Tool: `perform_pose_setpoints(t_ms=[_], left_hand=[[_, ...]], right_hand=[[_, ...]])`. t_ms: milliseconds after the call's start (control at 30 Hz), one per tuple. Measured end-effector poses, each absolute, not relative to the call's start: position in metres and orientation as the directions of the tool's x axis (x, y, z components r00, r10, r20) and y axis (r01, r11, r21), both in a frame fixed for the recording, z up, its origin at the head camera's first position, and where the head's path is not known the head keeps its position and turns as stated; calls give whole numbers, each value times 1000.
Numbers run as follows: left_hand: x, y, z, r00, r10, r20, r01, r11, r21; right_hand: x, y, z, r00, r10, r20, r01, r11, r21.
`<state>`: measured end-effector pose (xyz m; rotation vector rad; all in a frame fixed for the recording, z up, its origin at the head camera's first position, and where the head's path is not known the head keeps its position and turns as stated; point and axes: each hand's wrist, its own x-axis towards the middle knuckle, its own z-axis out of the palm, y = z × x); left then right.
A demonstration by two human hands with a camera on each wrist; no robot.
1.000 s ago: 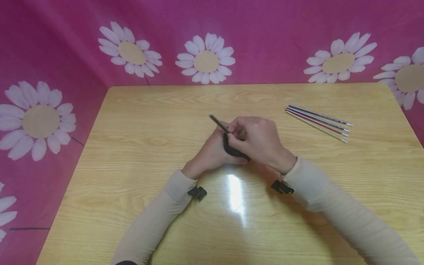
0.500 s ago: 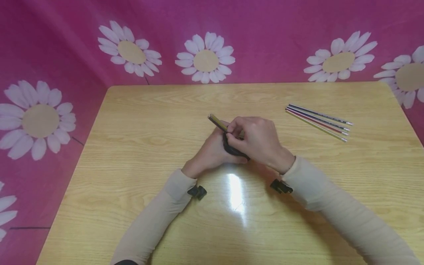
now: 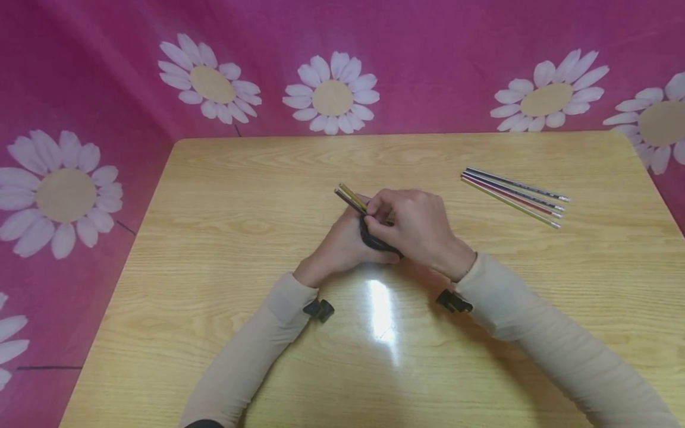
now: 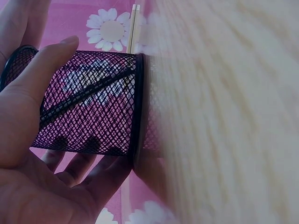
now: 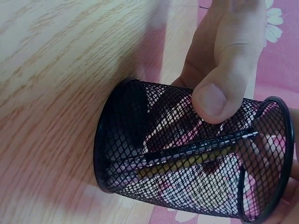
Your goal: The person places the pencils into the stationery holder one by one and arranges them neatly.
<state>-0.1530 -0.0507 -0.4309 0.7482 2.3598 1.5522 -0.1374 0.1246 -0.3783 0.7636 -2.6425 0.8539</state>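
Note:
My left hand (image 3: 345,242) grips a black mesh pencil cup (image 3: 376,242) around its side, thumb on one side and fingers on the other. The right wrist view shows the cup (image 5: 224,179) with its base at the tabletop. A dark pencil (image 3: 345,198) and a yellow pencil (image 3: 351,195) stick out of the top, leaning to the left. My right hand (image 3: 420,224) pinches at them just over the rim; whether it holds one or both I cannot tell. Through the mesh, the dark pencil (image 5: 201,145) and yellow pencil (image 5: 187,163) slant side by side.
Several pencils (image 3: 514,191) with white eraser ends lie fanned out toward the back right of the wooden table (image 3: 241,196). A pink cloth (image 3: 428,71) printed with daisies hangs behind and to the left.
Two pencil ends now show apart above the cup, where a single dark one showed a second ago. The yellow one has come into sight. Both hands stay nearly in place.

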Motion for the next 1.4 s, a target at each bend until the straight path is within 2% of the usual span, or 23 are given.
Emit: perform_pose_setpoints(t_ms=[300,867,1067,1400], left_hand=[[-153,-50,-432,-845,525,104,303,310,901],[-153,-51,-433,-853,510,112,284,273,919],[-153,-51,-434,-846,518,126,315,296,902],[-151,-51,-433,-867,490,91,282,332,900]], right_hand=[[-136,126,-377,-843,-395,365,-534,696,-480],[-142,143,-369,-827,-338,448,-546,674,-498],[-145,152,-365,-831,-312,460,-533,683,-500],[-145,169,-363,-832,-282,478,-516,710,-479]])
